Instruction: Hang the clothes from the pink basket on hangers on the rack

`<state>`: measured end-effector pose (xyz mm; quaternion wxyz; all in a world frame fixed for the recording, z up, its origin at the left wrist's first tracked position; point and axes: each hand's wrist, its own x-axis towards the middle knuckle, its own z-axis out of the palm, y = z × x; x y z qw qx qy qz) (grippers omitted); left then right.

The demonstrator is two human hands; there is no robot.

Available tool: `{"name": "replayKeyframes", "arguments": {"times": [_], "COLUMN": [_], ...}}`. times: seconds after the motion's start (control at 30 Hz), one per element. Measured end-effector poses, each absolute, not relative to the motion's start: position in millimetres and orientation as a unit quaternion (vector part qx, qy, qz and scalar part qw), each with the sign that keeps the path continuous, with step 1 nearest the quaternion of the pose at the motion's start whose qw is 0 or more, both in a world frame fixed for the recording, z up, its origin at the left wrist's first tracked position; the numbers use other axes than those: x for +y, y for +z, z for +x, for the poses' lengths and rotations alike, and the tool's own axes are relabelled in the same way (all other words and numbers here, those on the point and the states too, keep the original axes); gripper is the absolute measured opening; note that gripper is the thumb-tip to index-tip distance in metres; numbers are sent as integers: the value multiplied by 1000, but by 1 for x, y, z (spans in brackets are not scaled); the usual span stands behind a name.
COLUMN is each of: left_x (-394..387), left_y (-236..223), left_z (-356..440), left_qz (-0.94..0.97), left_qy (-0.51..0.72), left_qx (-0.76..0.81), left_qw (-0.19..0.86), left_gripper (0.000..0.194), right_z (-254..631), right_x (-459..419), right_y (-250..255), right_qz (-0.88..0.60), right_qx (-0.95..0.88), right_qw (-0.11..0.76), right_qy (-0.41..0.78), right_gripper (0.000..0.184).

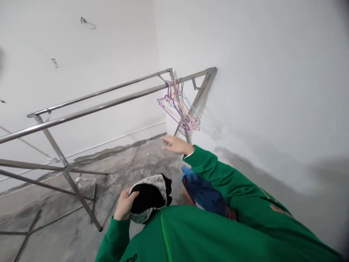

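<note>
My left hand (124, 204) grips the edge of a bunched black and grey-white fleecy garment (149, 196), thumb over its dark inside, close to my body. What kind of garment it is I cannot tell. My right hand (176, 145) is stretched forward with fingers extended, slightly blurred, and nothing shows in it. Beyond and above that hand, several plastic clothes hangers (178, 109) in purple, pink and light blue hang together on the rail, apart from my fingers.
A metal drying rack (109, 105) runs from the left to the corner, its crossed legs (81, 198) on the stained concrete floor (131, 163). Below my right arm lies blue cloth (204, 191) over something reddish. A hook (87, 23) is on the white wall (259, 72).
</note>
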<state>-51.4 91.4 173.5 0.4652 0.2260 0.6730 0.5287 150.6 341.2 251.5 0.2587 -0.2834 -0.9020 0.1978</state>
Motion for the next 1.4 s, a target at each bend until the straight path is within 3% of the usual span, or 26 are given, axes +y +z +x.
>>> {"name": "replayKeyframes", "arguments": {"times": [0.17,0.27,0.43,0.67,1.0,1.13,1.27,1.4], "left_x": [92,89,81,75,94,105,115,126], "left_y": [178,178,163,160,165,183,216,242], "left_z": [-36,-34,-42,-46,-49,-64,-85,-106], "left_qz": [223,218,213,186,228,285,367,461], "left_qy": [532,540,565,574,546,536,469,371], "left_qx": [671,672,664,676,702,732,787,803], "left_qw": [465,458,441,423,397,311,162,62], "left_gripper": [37,41,48,50,41,35,24,28], "right_z": [176,170,154,154,168,188,200,190], "right_x": [408,439,461,467,453,427,381,338], "right_y": [310,321,317,315,314,270,191,145], "right_qz": [-488,-533,-542,-550,-508,-432,-302,-281], "right_qx": [-827,-819,-832,-822,-824,-823,-762,-675], "right_qw": [276,201,98,125,232,367,522,447], "right_qy": [-46,-75,-66,-83,-99,-27,234,514], "right_gripper": [44,46,33,32,37,33,30,41]}}
